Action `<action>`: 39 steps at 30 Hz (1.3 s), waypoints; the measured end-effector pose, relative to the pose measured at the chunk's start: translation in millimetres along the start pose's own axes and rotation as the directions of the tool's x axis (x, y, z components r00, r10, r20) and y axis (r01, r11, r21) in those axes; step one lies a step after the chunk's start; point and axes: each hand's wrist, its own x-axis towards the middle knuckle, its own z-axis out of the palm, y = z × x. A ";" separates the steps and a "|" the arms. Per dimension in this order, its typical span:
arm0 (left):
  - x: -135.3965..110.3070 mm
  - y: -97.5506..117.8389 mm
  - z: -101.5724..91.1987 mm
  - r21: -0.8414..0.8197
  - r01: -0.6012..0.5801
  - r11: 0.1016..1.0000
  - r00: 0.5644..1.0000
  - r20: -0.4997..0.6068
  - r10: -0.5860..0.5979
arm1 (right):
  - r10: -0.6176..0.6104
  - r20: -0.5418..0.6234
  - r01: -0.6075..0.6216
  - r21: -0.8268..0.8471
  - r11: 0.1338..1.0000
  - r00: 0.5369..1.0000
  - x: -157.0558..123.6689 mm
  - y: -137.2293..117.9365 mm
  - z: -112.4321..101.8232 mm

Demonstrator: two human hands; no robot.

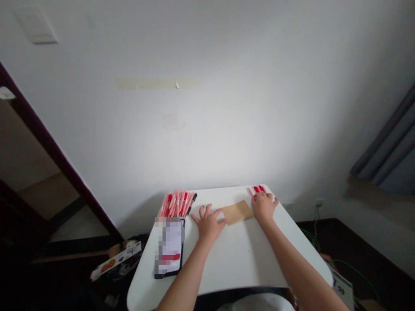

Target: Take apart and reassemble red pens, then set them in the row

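My left hand (209, 222) rests on the white table (227, 263) with its fingers spread, holding nothing; its thumb side lies at the left edge of a flat brown paper piece (238, 212). At the far right corner, my right hand (264, 206) is palm down over the near ends of a few red and pink pens (260, 188). Its little finger stands apart, and the fingertips touch or nearly touch the pens, partly hiding them. The paper's right end reaches this hand.
A pile of pink, red and black pens (177, 204) lies at the table's back left. In front of it is a phone (171, 252), partly blurred out. A white wall (227, 108) rises behind the table. Green cables (356, 268) run along the floor at right.
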 end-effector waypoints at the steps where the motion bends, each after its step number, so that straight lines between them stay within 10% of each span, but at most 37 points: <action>1: 0.1 -0.3 0.4 0.001 -0.004 1.000 1.000 -0.006 0.004 | 0.001 0.011 -0.001 -0.014 1.000 1.000 -0.8 -0.8 -1.3; 22: 15.0 54.2 18.6 -0.015 -0.339 0.941 0.941 0.011 0.339 | -0.007 0.074 0.012 -0.079 0.997 0.997 -13.9 0.1 -20.3; 39: 21.6 57.6 32.1 -0.057 -0.248 0.967 0.969 -0.023 0.247 | -0.061 -0.015 0.059 -0.063 0.996 0.998 -15.2 6.6 -20.4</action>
